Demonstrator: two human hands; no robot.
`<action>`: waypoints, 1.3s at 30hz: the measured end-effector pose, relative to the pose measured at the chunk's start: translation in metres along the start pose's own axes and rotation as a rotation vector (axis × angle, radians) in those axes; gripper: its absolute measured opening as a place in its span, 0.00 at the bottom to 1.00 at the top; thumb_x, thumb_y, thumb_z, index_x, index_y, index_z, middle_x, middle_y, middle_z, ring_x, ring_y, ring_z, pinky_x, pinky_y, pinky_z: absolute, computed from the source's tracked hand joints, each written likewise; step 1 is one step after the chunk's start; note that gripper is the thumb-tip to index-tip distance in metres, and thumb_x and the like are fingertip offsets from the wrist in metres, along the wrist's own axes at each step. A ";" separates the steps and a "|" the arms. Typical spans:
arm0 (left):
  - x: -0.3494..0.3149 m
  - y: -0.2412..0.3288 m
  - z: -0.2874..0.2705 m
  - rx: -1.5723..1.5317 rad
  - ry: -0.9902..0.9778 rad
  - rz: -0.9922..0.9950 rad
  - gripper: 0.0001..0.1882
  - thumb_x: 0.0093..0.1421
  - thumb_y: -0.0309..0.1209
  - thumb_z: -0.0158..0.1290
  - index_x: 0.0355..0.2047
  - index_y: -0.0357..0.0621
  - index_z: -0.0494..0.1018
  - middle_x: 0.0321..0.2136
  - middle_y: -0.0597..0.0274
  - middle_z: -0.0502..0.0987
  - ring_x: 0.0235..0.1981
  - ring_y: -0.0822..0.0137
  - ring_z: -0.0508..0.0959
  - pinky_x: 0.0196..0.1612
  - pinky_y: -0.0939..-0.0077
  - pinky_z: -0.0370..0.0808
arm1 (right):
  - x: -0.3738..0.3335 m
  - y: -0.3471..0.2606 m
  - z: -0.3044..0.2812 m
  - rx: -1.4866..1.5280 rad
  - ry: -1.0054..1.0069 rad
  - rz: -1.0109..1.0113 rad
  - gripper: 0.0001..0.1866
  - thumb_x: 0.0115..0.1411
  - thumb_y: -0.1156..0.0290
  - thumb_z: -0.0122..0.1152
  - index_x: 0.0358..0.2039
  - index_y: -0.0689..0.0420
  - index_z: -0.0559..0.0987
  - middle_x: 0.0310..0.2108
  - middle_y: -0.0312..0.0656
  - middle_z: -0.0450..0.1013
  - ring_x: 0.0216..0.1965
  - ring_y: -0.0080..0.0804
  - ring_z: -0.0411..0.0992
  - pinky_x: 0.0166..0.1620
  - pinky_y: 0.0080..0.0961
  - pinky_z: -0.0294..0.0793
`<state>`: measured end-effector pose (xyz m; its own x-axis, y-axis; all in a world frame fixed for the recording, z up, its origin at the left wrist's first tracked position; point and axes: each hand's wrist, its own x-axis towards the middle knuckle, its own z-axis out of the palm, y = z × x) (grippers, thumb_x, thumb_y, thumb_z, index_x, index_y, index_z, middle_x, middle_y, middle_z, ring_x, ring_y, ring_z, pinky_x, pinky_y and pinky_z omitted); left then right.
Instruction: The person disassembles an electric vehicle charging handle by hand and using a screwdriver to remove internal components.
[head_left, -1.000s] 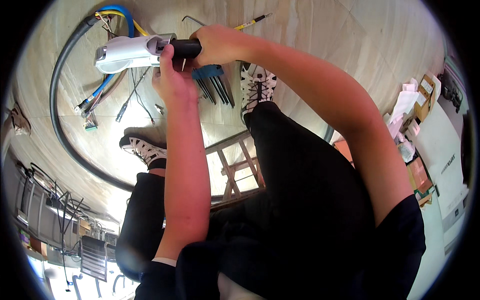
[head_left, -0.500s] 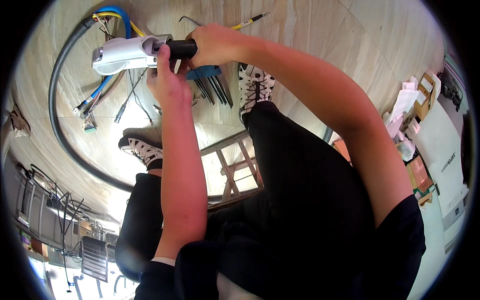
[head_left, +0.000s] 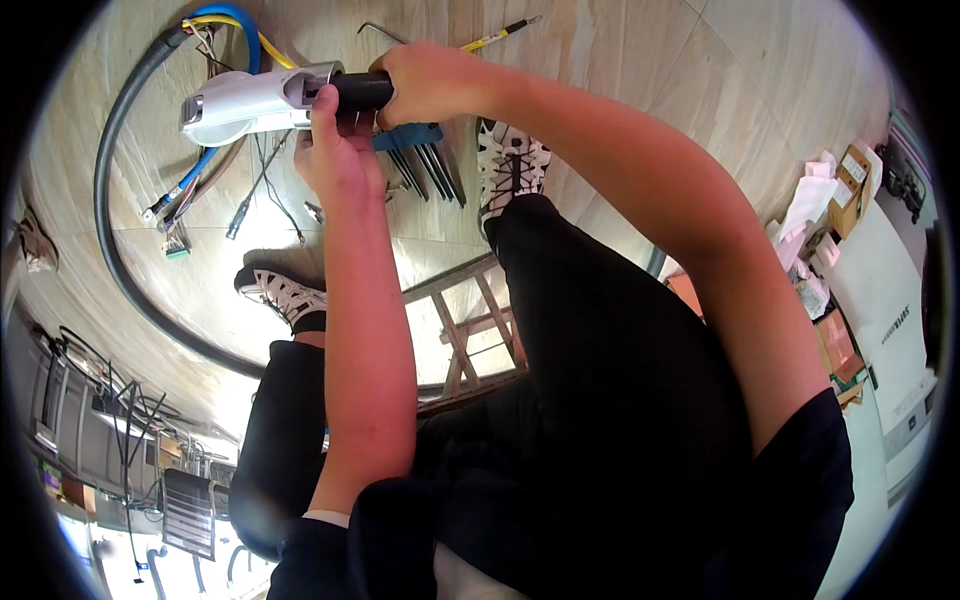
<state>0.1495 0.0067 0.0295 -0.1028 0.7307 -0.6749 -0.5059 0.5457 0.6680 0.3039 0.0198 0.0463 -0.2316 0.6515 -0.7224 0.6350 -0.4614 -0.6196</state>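
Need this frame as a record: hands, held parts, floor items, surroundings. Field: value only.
left hand: holds silver housing, thumb at its right end, fingers partly hidden
right hand: closed around right end of black cylinder
cylinder position: at housing's right end; depth inside not clear
floor: thick black cable, blue holder with black rods, yellow-and-black tool, bent metal rod
between legs: wooden frame
far right: cardboard box

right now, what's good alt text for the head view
A person's bare left hand holds a silvery rounded housing while the right hand grips the black cylindrical piece at its end; a thick black cable curves across the beige marbled floor.
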 end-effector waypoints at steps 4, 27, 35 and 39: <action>0.005 -0.002 -0.006 0.000 0.008 -0.032 0.26 0.56 0.29 0.63 0.50 0.29 0.66 0.44 0.51 0.74 0.44 0.55 0.77 0.46 0.58 0.78 | -0.003 -0.001 0.001 0.004 0.037 -0.010 0.29 0.44 0.58 0.69 0.49 0.54 0.80 0.33 0.49 0.80 0.34 0.43 0.79 0.39 0.35 0.78; 0.003 0.000 -0.008 0.061 -0.028 -0.049 0.26 0.58 0.29 0.63 0.52 0.31 0.66 0.46 0.52 0.74 0.47 0.56 0.77 0.45 0.59 0.80 | 0.005 0.006 0.006 0.045 0.025 -0.013 0.29 0.44 0.57 0.69 0.47 0.56 0.80 0.30 0.48 0.79 0.31 0.41 0.79 0.37 0.34 0.78; -0.001 -0.001 0.005 -0.005 0.042 0.025 0.23 0.56 0.27 0.64 0.48 0.28 0.69 0.44 0.51 0.75 0.44 0.56 0.79 0.48 0.62 0.80 | 0.003 -0.001 0.001 0.099 0.002 0.002 0.28 0.42 0.58 0.68 0.43 0.59 0.81 0.27 0.49 0.79 0.27 0.39 0.79 0.34 0.33 0.77; -0.006 0.004 0.003 0.097 0.068 -0.007 0.22 0.55 0.27 0.64 0.46 0.32 0.70 0.43 0.53 0.75 0.43 0.57 0.79 0.45 0.62 0.80 | 0.003 0.001 -0.001 0.166 -0.037 -0.005 0.25 0.44 0.63 0.69 0.43 0.62 0.79 0.22 0.42 0.74 0.20 0.29 0.73 0.25 0.25 0.72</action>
<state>0.1503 0.0056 0.0375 -0.1590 0.6994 -0.6968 -0.4216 0.5901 0.6885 0.3044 0.0223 0.0440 -0.2640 0.6327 -0.7280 0.5035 -0.5533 -0.6635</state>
